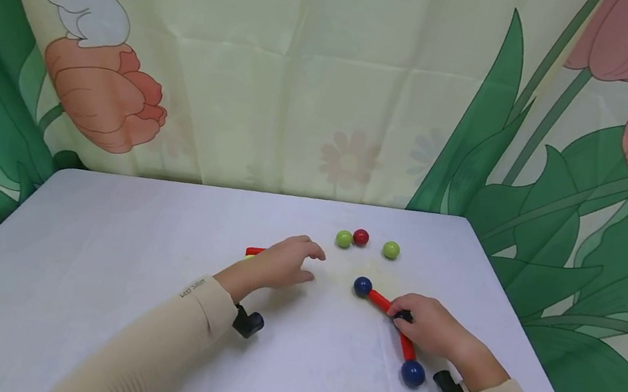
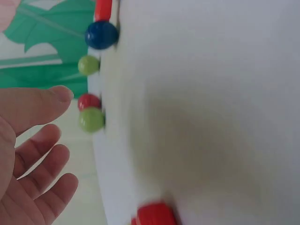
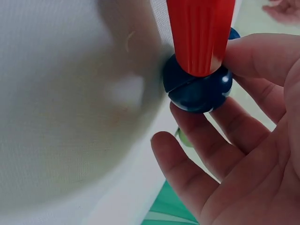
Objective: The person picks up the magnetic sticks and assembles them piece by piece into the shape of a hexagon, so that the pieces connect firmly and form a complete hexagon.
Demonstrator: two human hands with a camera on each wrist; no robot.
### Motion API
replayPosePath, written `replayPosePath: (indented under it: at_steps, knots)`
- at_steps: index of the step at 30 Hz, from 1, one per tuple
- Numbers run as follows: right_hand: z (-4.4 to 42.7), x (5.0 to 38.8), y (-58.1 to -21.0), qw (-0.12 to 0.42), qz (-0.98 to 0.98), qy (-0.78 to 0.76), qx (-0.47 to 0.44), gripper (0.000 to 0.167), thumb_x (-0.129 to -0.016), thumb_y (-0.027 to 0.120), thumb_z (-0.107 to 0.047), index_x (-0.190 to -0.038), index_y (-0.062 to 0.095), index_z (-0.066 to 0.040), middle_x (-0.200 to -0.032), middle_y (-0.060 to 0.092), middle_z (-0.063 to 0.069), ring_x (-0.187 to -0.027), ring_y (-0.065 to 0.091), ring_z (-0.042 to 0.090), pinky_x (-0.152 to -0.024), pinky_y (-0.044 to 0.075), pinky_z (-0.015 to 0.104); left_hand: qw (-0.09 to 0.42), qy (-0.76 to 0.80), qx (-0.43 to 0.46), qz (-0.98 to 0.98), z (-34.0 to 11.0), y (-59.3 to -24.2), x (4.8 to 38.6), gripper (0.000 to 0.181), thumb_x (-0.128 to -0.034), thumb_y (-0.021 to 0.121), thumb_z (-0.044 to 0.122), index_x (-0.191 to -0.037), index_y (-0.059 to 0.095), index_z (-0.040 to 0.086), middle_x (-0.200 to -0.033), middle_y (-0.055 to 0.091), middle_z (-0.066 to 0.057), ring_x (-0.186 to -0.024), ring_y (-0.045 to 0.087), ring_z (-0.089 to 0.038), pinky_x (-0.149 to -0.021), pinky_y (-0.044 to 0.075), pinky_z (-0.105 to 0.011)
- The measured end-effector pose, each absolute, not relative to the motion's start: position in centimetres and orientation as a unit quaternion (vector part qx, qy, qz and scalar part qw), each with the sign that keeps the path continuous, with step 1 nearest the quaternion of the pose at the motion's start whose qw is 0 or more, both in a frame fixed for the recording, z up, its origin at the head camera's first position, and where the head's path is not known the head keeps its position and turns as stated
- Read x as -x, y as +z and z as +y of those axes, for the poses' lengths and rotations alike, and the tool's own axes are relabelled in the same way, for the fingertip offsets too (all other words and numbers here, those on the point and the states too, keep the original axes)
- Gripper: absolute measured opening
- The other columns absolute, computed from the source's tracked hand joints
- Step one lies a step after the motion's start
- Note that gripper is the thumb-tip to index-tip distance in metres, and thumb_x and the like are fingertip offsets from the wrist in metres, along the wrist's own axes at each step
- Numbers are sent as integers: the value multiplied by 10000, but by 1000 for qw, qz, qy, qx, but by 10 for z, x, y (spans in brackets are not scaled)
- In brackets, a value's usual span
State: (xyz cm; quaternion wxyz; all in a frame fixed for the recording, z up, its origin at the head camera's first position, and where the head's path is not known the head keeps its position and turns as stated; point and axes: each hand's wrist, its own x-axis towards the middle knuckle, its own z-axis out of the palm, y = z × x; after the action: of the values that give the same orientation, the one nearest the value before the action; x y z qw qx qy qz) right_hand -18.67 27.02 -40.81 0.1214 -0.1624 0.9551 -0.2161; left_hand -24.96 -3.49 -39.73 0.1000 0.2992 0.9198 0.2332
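Observation:
The right hand (image 1: pixel 431 327) pinches the middle dark blue ball (image 3: pixel 199 91) of a bent chain between thumb and fingers. From that ball one red rod (image 1: pixel 380 300) runs to a blue ball (image 1: pixel 362 286) at the back, and another red rod (image 1: pixel 406 347) runs to a blue ball (image 1: pixel 412 374) nearer the front. The left hand (image 1: pixel 285 262) hovers over the table left of the chain, holding nothing; its fingers are loosely spread in the left wrist view (image 2: pixel 35 154). Partly hidden behind it lies a red piece (image 1: pixel 255 251) with something yellow-green beside it.
Near the back edge of the white-covered table (image 1: pixel 140 249) sit a green ball (image 1: pixel 344 238), a red ball (image 1: pixel 360 237) beside it, and another green ball (image 1: pixel 390 250) further right. A printed curtain (image 1: pixel 321 85) hangs behind the table.

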Motion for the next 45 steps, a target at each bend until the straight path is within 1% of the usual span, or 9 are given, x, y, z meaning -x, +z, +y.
replayPosePath:
  at_steps: [4,9,14,18,22,27,36,41,45]
  knots:
    - [272,186,-408,124,957,-211,157,165,-912,689,-48,-1051,730,-129,-1120,661,55,-1008,579,254,-939,503,517,88,235,-278,927,-64,-397,247,363,-922,723,104,-1270,639,47,-1213,611,-118,-1139,563,-277,-991,457,-396]
    - [276,183,-407,123,956,-209,165,165,-912,695,-66,-1070,715,-109,-1115,654,84,-1008,577,285,-911,514,522,88,217,-242,941,-91,-404,242,281,-908,733,104,-1182,682,65,-1113,640,-53,-1044,564,-233,-936,486,-366]
    - [278,179,-408,122,956,-217,156,209,-912,697,-81,-1119,687,-107,-1156,639,111,-1040,563,305,-897,523,515,105,208,-218,948,-107,-411,236,199,-888,764,108,-1071,701,64,-971,640,-12,-925,563,-201,-838,515,-343]
    - [280,175,-407,127,954,-231,144,265,-907,711,-93,-1167,659,-93,-1155,636,102,-1027,564,278,-866,545,458,115,210,-208,948,-112,-415,232,210,-881,770,98,-1071,695,51,-979,650,-14,-940,576,-201,-856,518,-351]
    - [280,174,-405,133,952,-246,128,364,-890,743,-125,-1221,608,-57,-1140,640,110,-992,602,266,-790,571,386,122,206,-200,950,-112,-416,228,190,-884,760,82,-1062,695,70,-974,651,-8,-949,574,-212,-861,521,-365]
    - [277,179,-404,122,955,-244,117,428,-882,764,-172,-1241,591,-17,-1134,640,127,-966,635,273,-749,581,369,116,203,-200,951,-110,-418,223,168,-881,758,70,-1040,703,73,-937,649,0,-927,574,-215,-853,524,-371]
    - [271,185,-408,123,961,-225,107,341,-893,753,-156,-1181,628,-25,-1019,663,79,-742,564,158,-640,527,278,115,199,-219,948,-98,-426,215,128,-885,750,74,-990,680,96,-855,603,36,-841,558,-179,-793,513,-342]
    - [270,182,-408,119,962,-223,103,321,-892,754,-156,-1162,638,-30,-1016,668,83,-719,557,152,-614,516,280,117,194,-252,941,-81,-424,215,132,-901,734,100,-1018,673,101,-871,599,43,-827,557,-150,-782,508,-314]
    - [270,181,-409,117,961,-228,105,317,-889,752,-144,-1162,641,-29,-1015,671,82,-718,558,155,-606,516,284,127,209,-259,935,-62,-418,221,166,-904,744,131,-1058,687,106,-906,619,46,-856,568,-137,-790,508,-279]
